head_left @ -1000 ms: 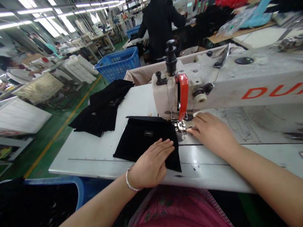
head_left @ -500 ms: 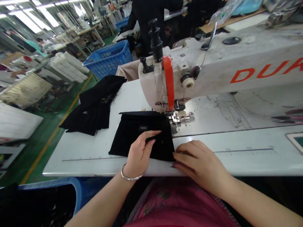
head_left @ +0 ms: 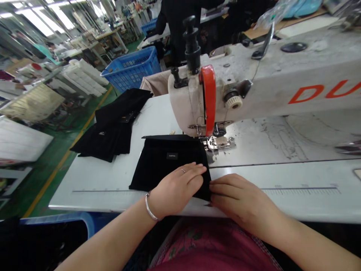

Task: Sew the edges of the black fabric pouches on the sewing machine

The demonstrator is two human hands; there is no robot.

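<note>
A black fabric piece [head_left: 152,165] with a small dark label [head_left: 172,156] lies on the sewing table. Its far right corner reaches the presser foot of the sewing machine [head_left: 217,142]. My left hand [head_left: 177,188], with a ring and a silver bangle, rests flat on the fabric's right part, fingers stretched out. At the fabric's near right edge, my right hand [head_left: 239,195] has its fingers closed on the border; the thumb is mostly hidden.
A pile of black fabric pieces [head_left: 113,128] lies at the table's left end. Behind it stands a blue crate [head_left: 131,69]. A blue bin [head_left: 90,222] with dark contents is below the table's front edge [head_left: 113,208]. A person in dark clothes [head_left: 180,30] is beyond the machine.
My left hand has moved right across the fabric and flattened from a loose pinch. My right hand stays at the fabric's right edge. The view has shifted slightly.
</note>
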